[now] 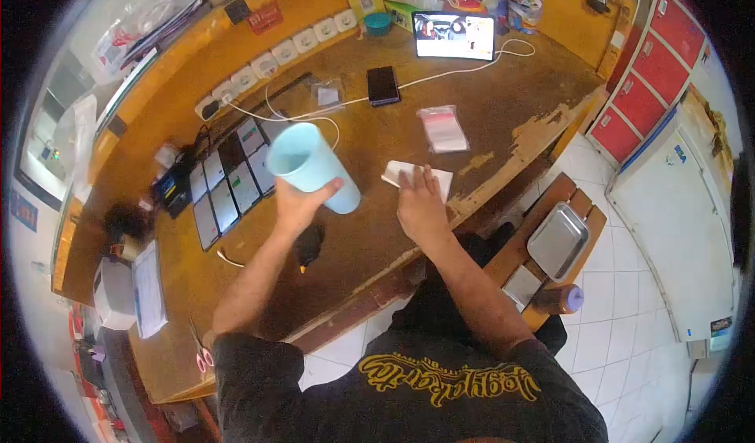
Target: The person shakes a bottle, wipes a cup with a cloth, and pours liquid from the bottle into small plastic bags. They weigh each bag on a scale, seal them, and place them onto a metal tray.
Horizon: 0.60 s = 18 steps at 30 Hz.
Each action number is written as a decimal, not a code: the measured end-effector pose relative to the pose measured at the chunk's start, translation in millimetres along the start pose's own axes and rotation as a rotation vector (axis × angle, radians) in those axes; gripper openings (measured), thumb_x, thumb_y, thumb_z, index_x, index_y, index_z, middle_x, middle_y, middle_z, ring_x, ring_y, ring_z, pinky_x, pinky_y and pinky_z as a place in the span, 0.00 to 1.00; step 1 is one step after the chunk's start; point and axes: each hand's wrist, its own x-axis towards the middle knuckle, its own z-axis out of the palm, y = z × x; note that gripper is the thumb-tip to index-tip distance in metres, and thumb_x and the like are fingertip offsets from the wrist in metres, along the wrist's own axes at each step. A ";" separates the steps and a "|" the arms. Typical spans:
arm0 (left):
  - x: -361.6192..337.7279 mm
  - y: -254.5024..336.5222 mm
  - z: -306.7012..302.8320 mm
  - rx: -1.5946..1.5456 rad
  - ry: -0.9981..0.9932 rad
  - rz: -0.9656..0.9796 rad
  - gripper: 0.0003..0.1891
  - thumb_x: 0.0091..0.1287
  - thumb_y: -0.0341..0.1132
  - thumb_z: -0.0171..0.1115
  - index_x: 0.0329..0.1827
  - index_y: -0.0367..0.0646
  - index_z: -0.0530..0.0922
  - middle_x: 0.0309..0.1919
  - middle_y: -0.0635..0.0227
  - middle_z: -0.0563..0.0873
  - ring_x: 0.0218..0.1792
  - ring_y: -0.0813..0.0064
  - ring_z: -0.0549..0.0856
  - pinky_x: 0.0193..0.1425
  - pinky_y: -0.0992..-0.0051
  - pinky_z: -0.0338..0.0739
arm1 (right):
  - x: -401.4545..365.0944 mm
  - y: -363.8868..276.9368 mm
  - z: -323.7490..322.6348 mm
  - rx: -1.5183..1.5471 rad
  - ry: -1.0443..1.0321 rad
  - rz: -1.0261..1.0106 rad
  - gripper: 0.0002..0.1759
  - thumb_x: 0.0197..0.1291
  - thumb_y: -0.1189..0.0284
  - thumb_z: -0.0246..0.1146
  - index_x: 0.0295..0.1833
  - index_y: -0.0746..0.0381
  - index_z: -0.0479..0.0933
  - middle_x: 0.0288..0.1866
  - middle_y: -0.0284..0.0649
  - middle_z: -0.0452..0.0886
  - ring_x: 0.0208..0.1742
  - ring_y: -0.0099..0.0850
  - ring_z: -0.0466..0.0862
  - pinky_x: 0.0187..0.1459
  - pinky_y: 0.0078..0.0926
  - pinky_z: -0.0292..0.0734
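Note:
A light blue plastic cup [314, 164] is tilted in my left hand [296, 205], its open mouth facing up and to the left. My fingers and thumb wrap round its lower side, over the wooden table [370, 246]. My right hand [421, 211] lies on a folded white tissue [440, 182] on the tabletop, fingers spread across its top; the thumb is hidden. Just beyond it is a clear plastic packet [443, 129] with white contents. Below the cup, near my left wrist, sits a small black object [310, 245] with an orange tip.
Several phones [222, 204] lie in rows at the left, by a power strip [263, 67]. A black phone [383, 86] and a lit tablet [454, 35] are further back, with white cables across the table. Scissors [203, 356] lie front left. A bench [582, 199] holds a metal tray [557, 241].

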 end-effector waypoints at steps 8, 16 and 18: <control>-16.4 86.9 -54.2 0.067 -0.140 0.013 0.41 0.48 0.37 0.80 0.66 0.35 0.71 0.55 0.55 0.83 0.54 0.59 0.85 0.61 0.59 0.80 | 36.6 -51.5 44.9 0.119 -0.110 -0.334 0.24 0.69 0.72 0.52 0.69 0.67 0.71 0.74 0.61 0.65 0.77 0.59 0.62 0.77 0.53 0.56; -26.6 102.9 -46.6 -0.068 -0.329 0.139 0.41 0.44 0.39 0.84 0.62 0.39 0.74 0.53 0.61 0.82 0.55 0.66 0.82 0.61 0.63 0.77 | -47.5 -8.6 -42.2 0.574 -0.415 -0.487 0.21 0.67 0.76 0.53 0.63 0.64 0.78 0.63 0.50 0.80 0.67 0.45 0.78 0.72 0.37 0.69; -26.2 110.2 -44.4 -0.062 -0.468 0.176 0.42 0.44 0.42 0.85 0.63 0.40 0.73 0.55 0.61 0.81 0.57 0.65 0.80 0.63 0.63 0.75 | -22.7 16.8 -65.3 0.722 -0.261 -0.338 0.19 0.68 0.76 0.54 0.60 0.62 0.81 0.55 0.49 0.86 0.57 0.43 0.85 0.66 0.35 0.77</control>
